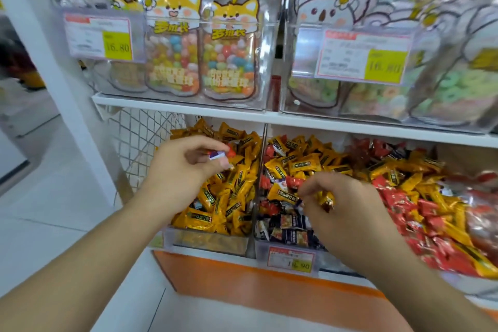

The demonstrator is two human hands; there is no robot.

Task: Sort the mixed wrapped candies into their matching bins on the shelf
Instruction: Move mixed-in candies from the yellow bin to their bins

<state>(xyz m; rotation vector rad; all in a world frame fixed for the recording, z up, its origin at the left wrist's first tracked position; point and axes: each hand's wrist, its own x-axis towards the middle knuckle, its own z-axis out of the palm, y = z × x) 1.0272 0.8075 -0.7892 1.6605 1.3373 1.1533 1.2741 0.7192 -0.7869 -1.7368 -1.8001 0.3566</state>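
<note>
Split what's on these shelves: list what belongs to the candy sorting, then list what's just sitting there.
Belongs to the job:
- left hand pinching a red and white candy
- right hand gripping a yellow candy
- left bin of yellow candies
- middle bin, mixed colours
- right pile, red and yellow

Just sitting there:
- fox candy bags
- koala ring-candy bags
- price tags

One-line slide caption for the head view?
Left hand pinches a red-white candy; right hand picks a yellow candy.
</note>
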